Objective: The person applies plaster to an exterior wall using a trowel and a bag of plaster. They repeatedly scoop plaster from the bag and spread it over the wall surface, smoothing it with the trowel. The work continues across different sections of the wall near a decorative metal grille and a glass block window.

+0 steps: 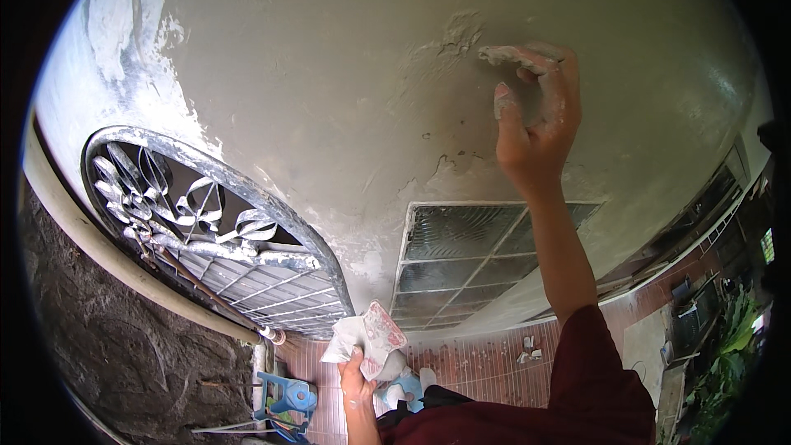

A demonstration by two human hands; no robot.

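My right hand [550,115] is raised at the grey plastered wall [313,58], fingers curved and thumb apart from them, with nothing visible between. Whitish paste coats its fingers and thumb. Just left of the fingertips, a rough, raised patch of plaster [461,33] shows on the wall; I cannot tell whether they touch it. Low down, my left hand [354,381] grips a flat, reddish-pink, paste-smeared piece [381,331] with a white sheet or bag [346,338] against it. The exact kind of the pink piece cannot be made out.
An arched opening with a metal grille [206,206] is at left, a patterned-glass window [461,239] below my right hand. On the tiled floor [478,371] are a blue plastic stool [292,400] and small rubble [530,352]. Plants [729,354] grow at right; dark soil [132,330] lies left.
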